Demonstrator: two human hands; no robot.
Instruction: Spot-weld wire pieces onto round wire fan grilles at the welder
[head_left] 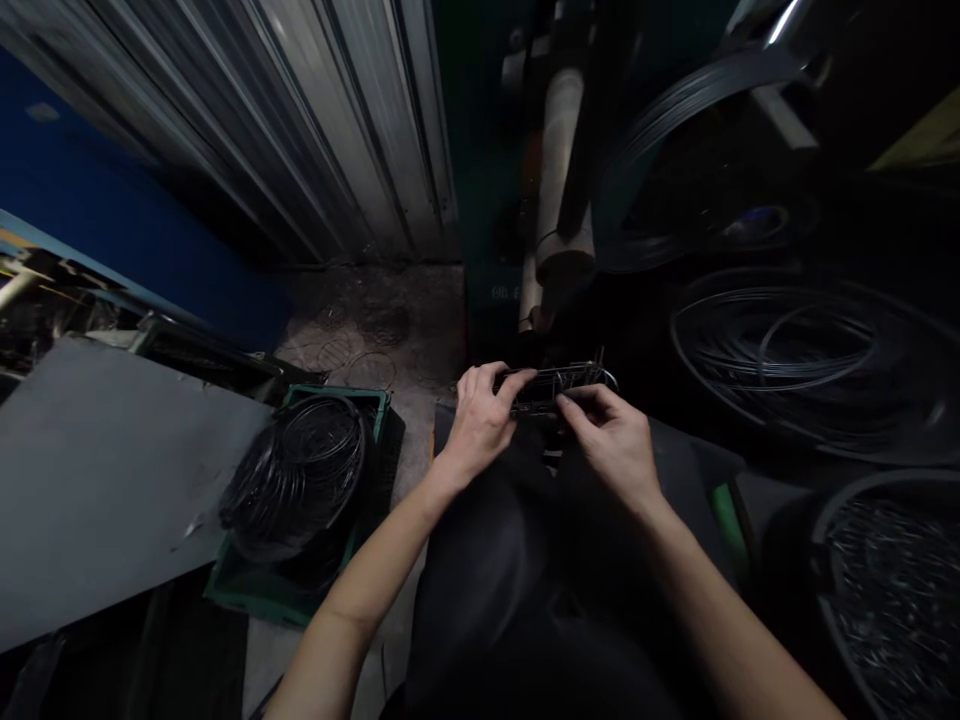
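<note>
A small bundle of bent dark wire pieces (559,385) sits between both hands, just above my lap. My left hand (480,420) is closed around the bundle's left end, fingers curled over it. My right hand (615,435) pinches the bundle's right part with thumb and forefinger. Behind the hands stands a dark machine with a pale roller (559,170); the light there is dim.
A green crate (300,590) on the floor at left holds a stack of black wire rings (296,475). A grey board (97,470) lies further left. Large wire coils (795,345) hang at right, and a round tub (892,590) of small wire pieces sits lower right.
</note>
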